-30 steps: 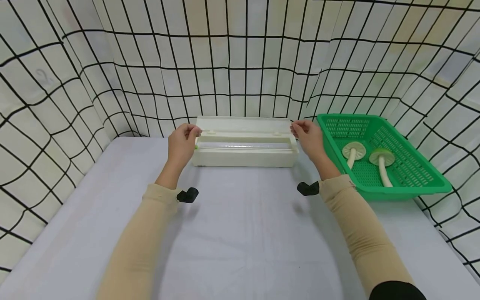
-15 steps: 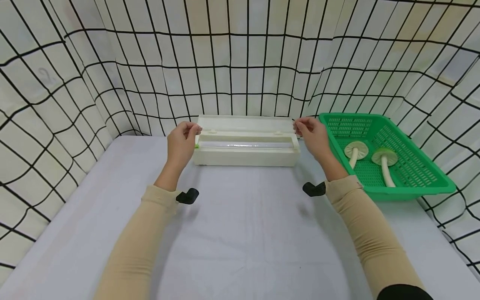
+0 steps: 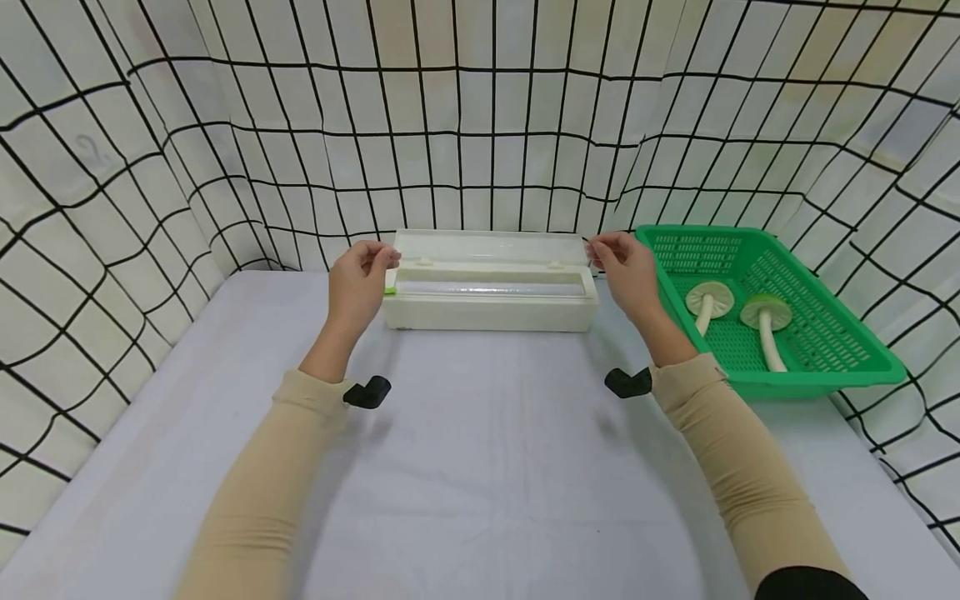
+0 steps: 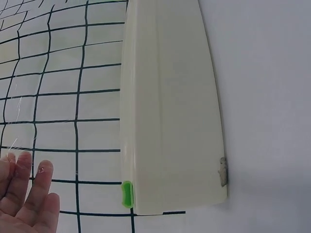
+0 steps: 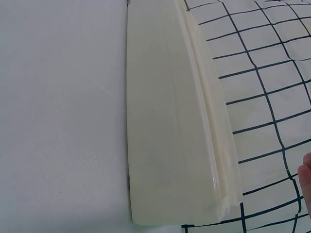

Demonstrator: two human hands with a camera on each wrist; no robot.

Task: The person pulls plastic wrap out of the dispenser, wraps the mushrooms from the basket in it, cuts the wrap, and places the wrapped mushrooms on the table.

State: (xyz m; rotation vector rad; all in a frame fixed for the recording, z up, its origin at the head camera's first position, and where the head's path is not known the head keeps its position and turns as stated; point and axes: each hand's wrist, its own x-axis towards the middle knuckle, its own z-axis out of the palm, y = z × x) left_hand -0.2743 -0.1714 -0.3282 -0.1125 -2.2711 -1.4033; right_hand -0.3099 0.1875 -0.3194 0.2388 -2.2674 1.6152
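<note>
A long cream cling film dispenser (image 3: 491,317) sits at the back of the table, its lid (image 3: 491,247) raised and a shiny roll (image 3: 491,288) inside. A green slider (image 4: 127,194) shows at its left end. Above the left end, my left hand (image 3: 354,283) pinches the clear film with thumb and fingers; faint glints of film (image 4: 17,109) run up from its fingertips in the left wrist view. Opposite it, my right hand (image 3: 627,273) pinches at the other corner, beside the lid. In the right wrist view only fingertips (image 5: 305,177) show at the edge.
A green basket (image 3: 825,383) stands at the right, holding two pale mushrooms, one plain (image 3: 708,302) and one green-capped (image 3: 767,315). Black wire grid (image 3: 492,133) walls the table at the back and sides. White cloth (image 3: 480,450) covers the tabletop.
My right hand has shifted slightly right, away from the dispenser's end. My left hand has edged a little left, and the green slider shows more. The dispenser stays in place.
</note>
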